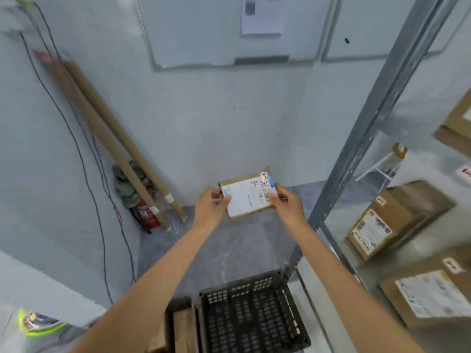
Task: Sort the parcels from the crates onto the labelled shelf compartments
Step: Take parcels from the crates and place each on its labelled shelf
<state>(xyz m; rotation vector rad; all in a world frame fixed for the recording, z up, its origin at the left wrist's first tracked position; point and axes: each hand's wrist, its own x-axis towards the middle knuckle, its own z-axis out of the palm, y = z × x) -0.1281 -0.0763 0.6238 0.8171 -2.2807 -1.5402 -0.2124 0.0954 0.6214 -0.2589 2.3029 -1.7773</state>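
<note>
- Several thin cables (84, 161) hang down the left wall to the floor.
- Two long cardboard tubes (114, 138) lean into the corner. A red fire extinguisher (146, 212) and a crumpled grey-green cloth (127, 182) sit at their feet.
- A dark crate (178, 305), cut off by the lower edge, has brown cardboard showing inside it.
- The left hand (211, 207) grips the left edge of the parcel, thumb curled over the label.
- The parcel (248, 197), a flat brown box with a white shipping label facing up, is held in the air between both hands. It is in front of the wall, above the grey floor, beyond the crates and left of the shelf post.
- A black slatted crate (252, 314) stands on the floor between the forearms, touching the dark crate.
- The right hand (288, 205) pinches the parcel's right edge, fingers under it and thumb on top.
- A grey metal shelf post (369, 123) rises on a slant to the right of the hands.
- Two labelled cardboard boxes (390, 220) (433, 294) rest on the metal shelf, and another box (456, 128) lies on the level above.
</note>
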